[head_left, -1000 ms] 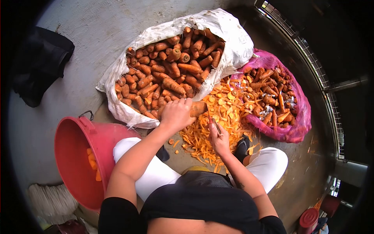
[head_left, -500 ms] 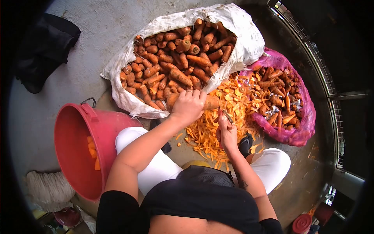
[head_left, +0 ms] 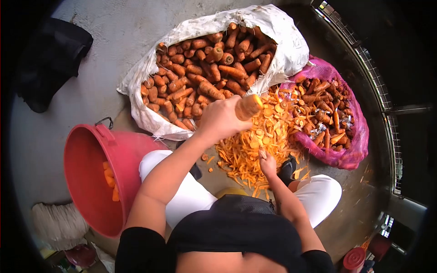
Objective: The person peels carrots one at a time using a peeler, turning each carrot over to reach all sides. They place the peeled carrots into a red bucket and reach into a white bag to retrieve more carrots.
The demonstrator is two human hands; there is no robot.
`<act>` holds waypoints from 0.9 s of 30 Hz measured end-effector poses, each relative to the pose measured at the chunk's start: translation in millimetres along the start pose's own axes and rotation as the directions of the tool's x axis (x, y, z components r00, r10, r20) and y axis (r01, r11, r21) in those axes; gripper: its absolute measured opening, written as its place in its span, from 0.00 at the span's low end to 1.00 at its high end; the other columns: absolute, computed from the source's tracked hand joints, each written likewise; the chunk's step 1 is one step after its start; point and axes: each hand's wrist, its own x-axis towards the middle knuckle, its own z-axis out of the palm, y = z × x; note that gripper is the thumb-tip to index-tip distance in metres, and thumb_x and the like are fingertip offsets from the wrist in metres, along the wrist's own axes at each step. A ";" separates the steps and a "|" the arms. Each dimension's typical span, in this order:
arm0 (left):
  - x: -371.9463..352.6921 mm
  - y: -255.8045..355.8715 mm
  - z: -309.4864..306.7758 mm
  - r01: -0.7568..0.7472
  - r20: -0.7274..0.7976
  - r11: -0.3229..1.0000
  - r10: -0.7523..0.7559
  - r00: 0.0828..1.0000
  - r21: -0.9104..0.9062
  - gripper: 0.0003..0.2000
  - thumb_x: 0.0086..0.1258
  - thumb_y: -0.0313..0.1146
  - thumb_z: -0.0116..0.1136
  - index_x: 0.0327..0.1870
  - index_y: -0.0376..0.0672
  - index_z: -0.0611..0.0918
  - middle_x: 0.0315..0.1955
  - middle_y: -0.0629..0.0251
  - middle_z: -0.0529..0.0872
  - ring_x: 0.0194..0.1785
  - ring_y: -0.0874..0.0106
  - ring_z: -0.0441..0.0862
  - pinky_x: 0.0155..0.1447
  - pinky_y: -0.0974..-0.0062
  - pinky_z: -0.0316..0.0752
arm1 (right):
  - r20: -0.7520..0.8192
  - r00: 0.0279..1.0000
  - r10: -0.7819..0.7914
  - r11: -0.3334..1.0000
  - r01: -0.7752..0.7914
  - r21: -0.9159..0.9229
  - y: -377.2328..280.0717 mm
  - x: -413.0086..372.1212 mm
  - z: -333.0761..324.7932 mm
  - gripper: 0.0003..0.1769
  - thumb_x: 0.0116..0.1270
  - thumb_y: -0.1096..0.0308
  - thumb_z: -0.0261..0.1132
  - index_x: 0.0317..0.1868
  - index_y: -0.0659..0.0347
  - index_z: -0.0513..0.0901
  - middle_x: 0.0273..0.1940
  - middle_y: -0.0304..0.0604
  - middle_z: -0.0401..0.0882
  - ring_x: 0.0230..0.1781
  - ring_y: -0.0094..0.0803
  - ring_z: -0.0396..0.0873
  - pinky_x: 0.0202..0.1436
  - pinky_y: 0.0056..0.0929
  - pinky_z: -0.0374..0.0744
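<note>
My left hand (head_left: 221,119) is wrapped round a thick carrot (head_left: 248,107), whose cut orange end faces right. It is above the lower edge of a white sack (head_left: 291,43) full of unpeeled carrots. My right hand (head_left: 267,163) is closed over the pile of orange peelings (head_left: 246,157), below the carrot and apart from it; what its fingers hold is too small to make out. A pink mesh sack (head_left: 359,132) with small carrots and scraps lies right of the pile.
A red bucket (head_left: 86,173) lies tilted at the left with some peeled carrot pieces inside. Black cloth (head_left: 57,59) is on the floor at the upper left. My legs in white trousers flank the peelings. A metal grating (head_left: 371,77) runs along the right.
The carrot has been lifted and turned, and its right end is now a fresh orange cut face. My right hand has moved down, away from the carrot. A small piece now lies near my left foot.
</note>
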 end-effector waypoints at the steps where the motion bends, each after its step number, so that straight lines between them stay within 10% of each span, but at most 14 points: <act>1: 2.7 -6.1 -2.6 0.080 0.028 0.996 -0.078 0.997 -0.049 0.22 0.47 0.48 0.67 0.40 0.42 0.81 0.30 0.52 0.86 0.37 0.53 0.85 0.44 0.59 0.79 | -0.038 0.999 -0.012 1.000 0.012 0.001 7.0 6.8 -2.8 0.25 0.72 0.49 0.54 0.49 0.66 0.80 0.39 0.60 0.82 0.45 0.54 0.80 0.47 0.39 0.76; 4: 8.8 -44.0 19.8 0.215 0.115 0.890 -0.184 0.976 -0.402 0.30 0.49 0.48 0.68 0.49 0.36 0.78 0.42 0.50 0.86 0.45 0.61 0.85 0.50 0.65 0.77 | -0.163 0.986 -0.022 0.997 0.009 -0.075 -4.1 29.2 -24.7 0.22 0.69 0.51 0.53 0.45 0.64 0.79 0.34 0.63 0.79 0.35 0.63 0.76 0.36 0.50 0.73; 7: 4.4 -53.0 21.9 0.447 0.340 0.491 -0.295 0.893 -0.748 0.30 0.56 0.50 0.67 0.52 0.35 0.77 0.44 0.55 0.83 0.43 0.69 0.83 0.50 0.70 0.77 | -0.171 0.985 -0.037 0.987 0.009 -0.162 -8.2 44.9 -20.6 0.23 0.70 0.49 0.53 0.46 0.63 0.78 0.34 0.62 0.80 0.37 0.62 0.77 0.37 0.51 0.73; 12: -3.6 -50.9 5.6 0.614 0.546 0.081 -0.377 0.748 -0.785 0.25 0.62 0.50 0.64 0.51 0.41 0.74 0.36 0.63 0.81 0.36 0.74 0.82 0.41 0.72 0.82 | -0.041 0.996 0.080 0.964 -0.088 -0.251 -15.7 60.6 -13.2 0.23 0.70 0.50 0.55 0.55 0.58 0.73 0.38 0.63 0.81 0.41 0.61 0.78 0.42 0.52 0.74; 20: -3.5 -45.3 14.2 0.664 0.642 -0.036 -0.300 0.705 -0.747 0.25 0.64 0.51 0.62 0.50 0.41 0.72 0.34 0.61 0.80 0.34 0.69 0.83 0.38 0.68 0.83 | -0.059 0.995 0.079 0.941 -0.094 -0.325 -17.1 75.5 -40.6 0.21 0.64 0.67 0.56 0.58 0.58 0.71 0.40 0.64 0.81 0.42 0.57 0.80 0.46 0.53 0.76; 24: -4.7 -34.2 19.9 0.650 0.630 -0.041 -0.298 0.717 -0.759 0.25 0.65 0.51 0.61 0.51 0.40 0.70 0.33 0.57 0.80 0.32 0.65 0.84 0.39 0.64 0.84 | -0.007 1.000 0.000 0.965 -0.002 -0.261 -17.8 78.4 -91.0 0.28 0.66 0.53 0.62 0.61 0.61 0.72 0.44 0.59 0.82 0.43 0.51 0.83 0.47 0.42 0.79; 27: -6.0 -35.8 21.8 0.659 0.656 -0.083 -0.244 0.714 -0.748 0.24 0.65 0.49 0.60 0.51 0.39 0.70 0.34 0.56 0.80 0.34 0.62 0.84 0.40 0.62 0.83 | 0.106 0.978 -0.180 0.980 0.169 0.108 -53.4 55.0 -130.0 0.39 0.63 0.45 0.67 0.63 0.67 0.71 0.39 0.47 0.83 0.36 0.32 0.81 0.43 0.29 0.78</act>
